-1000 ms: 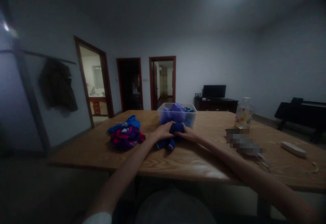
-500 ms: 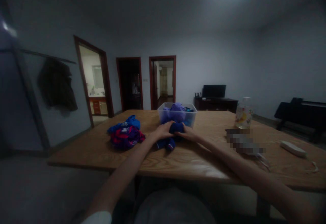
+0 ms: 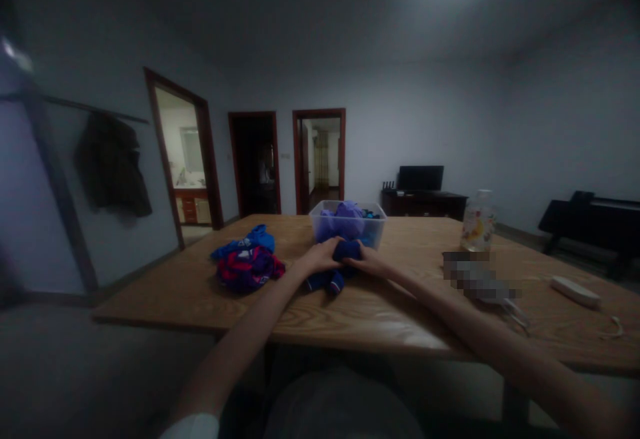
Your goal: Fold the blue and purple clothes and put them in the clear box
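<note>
Between my two hands is a dark navy cloth garment [image 3: 347, 250], rolled or bunched at the top, with ends trimmed in a thin light stripe lying on the table toward me. My left hand [image 3: 323, 256] is closed around its left side, and my right hand [image 3: 369, 261] grips the right side. Directly behind them stands a clear plastic bin [image 3: 373, 231] holding a purple bundle [image 3: 349, 219] and other blue and dark cloth. To the left lie a crumpled red and purple garment [image 3: 247, 269] and a blue garment [image 3: 260, 238].
On the wooden table [image 3: 400, 326], to the right, are a flowered clear bottle [image 3: 479, 222], a blurred-out grey item [image 3: 477, 279] with a cord, and a white oblong object [image 3: 575, 291]. A television [image 3: 421, 178] on a dark cabinet stands farther back.
</note>
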The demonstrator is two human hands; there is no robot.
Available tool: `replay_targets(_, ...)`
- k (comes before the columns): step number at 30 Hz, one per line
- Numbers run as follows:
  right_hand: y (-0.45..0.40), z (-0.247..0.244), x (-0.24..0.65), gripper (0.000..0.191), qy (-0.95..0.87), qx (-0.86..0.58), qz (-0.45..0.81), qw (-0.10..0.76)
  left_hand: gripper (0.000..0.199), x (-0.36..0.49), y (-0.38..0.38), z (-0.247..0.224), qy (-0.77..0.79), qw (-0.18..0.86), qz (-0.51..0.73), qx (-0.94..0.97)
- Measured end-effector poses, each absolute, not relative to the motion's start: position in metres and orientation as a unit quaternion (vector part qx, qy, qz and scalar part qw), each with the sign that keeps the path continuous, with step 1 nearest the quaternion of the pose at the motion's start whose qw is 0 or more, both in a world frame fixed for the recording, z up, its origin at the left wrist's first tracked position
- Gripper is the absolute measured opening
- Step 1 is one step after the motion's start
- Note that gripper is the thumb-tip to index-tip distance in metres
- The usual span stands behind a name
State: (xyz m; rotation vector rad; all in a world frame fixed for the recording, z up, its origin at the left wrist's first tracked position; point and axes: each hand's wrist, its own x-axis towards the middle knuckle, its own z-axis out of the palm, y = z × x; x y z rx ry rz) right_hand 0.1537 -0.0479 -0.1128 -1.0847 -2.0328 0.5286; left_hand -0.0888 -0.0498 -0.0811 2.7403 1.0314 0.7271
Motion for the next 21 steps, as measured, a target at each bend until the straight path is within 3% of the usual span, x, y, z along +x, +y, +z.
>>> replay_targets(21, -0.0467, -0.1171, 0.1483, 0.064, -0.799, -0.423, 0.197, 0.379, 0.070, -0.0878, -0.0504, -0.0799, 0.339, 0.058, 0.243, 0.907)
